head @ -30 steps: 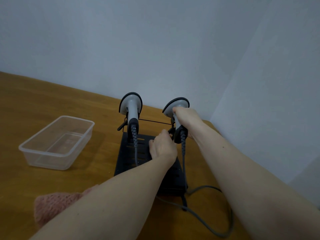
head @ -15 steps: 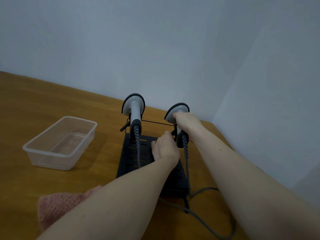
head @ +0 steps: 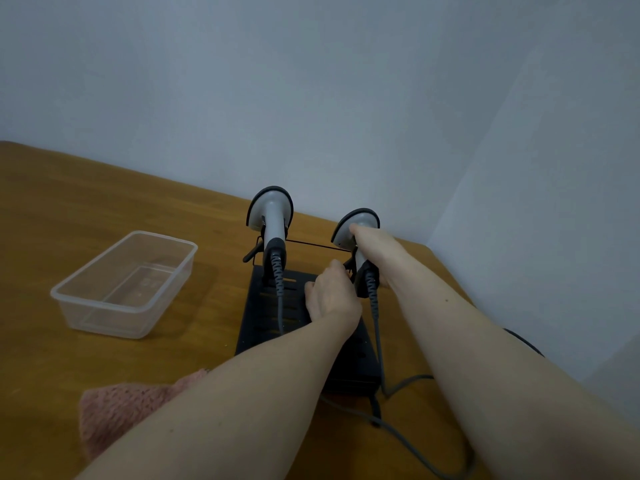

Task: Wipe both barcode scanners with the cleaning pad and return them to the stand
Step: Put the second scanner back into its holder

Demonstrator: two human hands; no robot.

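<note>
Your left hand (head: 330, 296) rests on the black stand (head: 266, 317), fingers curled toward the right scanner (head: 358, 237); their grip is hidden. Your right hand (head: 377, 251) grasps that scanner's handle, in the stand. Your forearm covers part of the pink pad (head: 117, 407).

Two scanners (head: 270, 216) (head: 356, 223). One stand (head: 266, 306). Two cables (head: 278, 282) (head: 377, 334). One clear tub (head: 124, 285). One pink pad (head: 131, 407). Two hands (head: 332, 299) (head: 377, 251). One table (head: 86, 202).
</note>
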